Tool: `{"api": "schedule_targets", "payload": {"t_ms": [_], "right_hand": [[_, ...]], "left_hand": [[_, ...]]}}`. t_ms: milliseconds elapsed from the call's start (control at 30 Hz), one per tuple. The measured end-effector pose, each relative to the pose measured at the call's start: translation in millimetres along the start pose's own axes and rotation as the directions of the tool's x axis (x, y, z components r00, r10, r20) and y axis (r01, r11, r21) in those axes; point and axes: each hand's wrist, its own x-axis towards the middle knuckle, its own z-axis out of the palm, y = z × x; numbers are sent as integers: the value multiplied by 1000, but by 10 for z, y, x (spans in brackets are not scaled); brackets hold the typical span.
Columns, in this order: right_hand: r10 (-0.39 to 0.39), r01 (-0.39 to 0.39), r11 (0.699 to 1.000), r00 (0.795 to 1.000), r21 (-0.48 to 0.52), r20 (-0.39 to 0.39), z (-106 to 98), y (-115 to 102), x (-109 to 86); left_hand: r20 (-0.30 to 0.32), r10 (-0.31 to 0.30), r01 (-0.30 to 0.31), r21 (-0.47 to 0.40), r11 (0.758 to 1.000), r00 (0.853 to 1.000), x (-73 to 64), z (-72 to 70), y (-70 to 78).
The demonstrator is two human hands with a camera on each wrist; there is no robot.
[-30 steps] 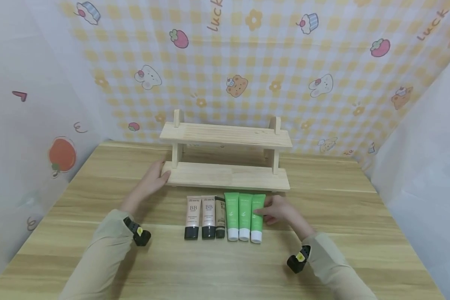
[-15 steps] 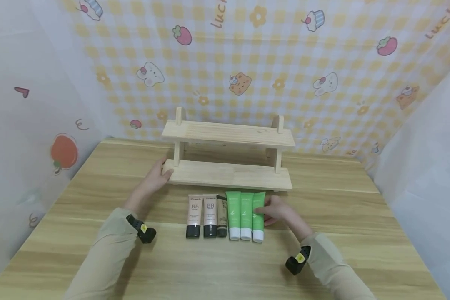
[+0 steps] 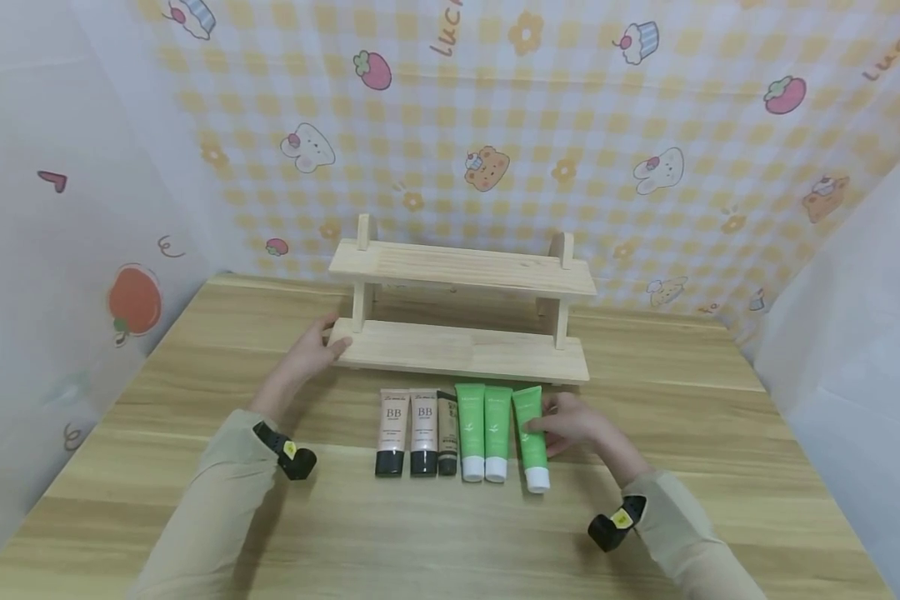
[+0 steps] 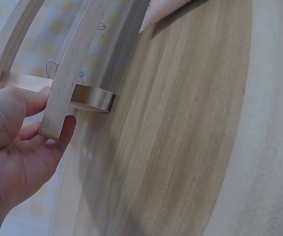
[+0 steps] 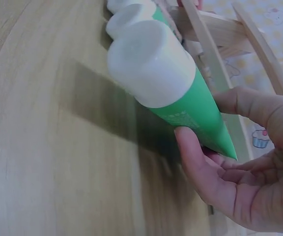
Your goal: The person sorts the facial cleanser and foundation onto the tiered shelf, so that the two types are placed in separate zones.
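Observation:
My left hand (image 3: 309,353) grips the left end of the lower board of a two-tier wooden shelf (image 3: 465,350); in the left wrist view the thumb lies on top and fingers curl beneath the board (image 4: 63,98). On the other side, my right hand (image 3: 574,423) pinches a green tube (image 3: 531,437) with a white cap, thumb on one face and fingers on the other. The right wrist view shows this tube (image 5: 195,105) raised off the table with its shadow below. Two similar green tubes (image 3: 472,429) (image 3: 497,429) lie just left of it.
Left of the green tubes lie a slim tan tube (image 3: 447,433) and two pale pink BB tubes (image 3: 423,429) (image 3: 392,429) with black caps. They form a row on the wooden table (image 3: 435,542) before the shelf. A yellow checked cloth (image 3: 420,108) hangs behind.
The right-hand green tube has shifted right, away from its neighbours, and now tilts, held in my right hand. My left hand keeps its grip on the shelf. The head view has shifted slightly.

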Motion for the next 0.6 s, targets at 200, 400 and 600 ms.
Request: {"api": "schedule_targets", "payload": {"t_ms": [200,400,600], "right_hand": [[-36,36,999,998,-2,51,-59,-8,-67],[-77,78,997,995,-13,64,-77,-102,-129],[-115,116,993,991,-17,74,-72,-255,-129]], "left_hand": [[14,0,0,-21,1000,1000,15,-13,-1],[29,-18,18,-3,1000,999,28,-47,8],[57,-32,30,44,999,998,48,-94,44]]}}
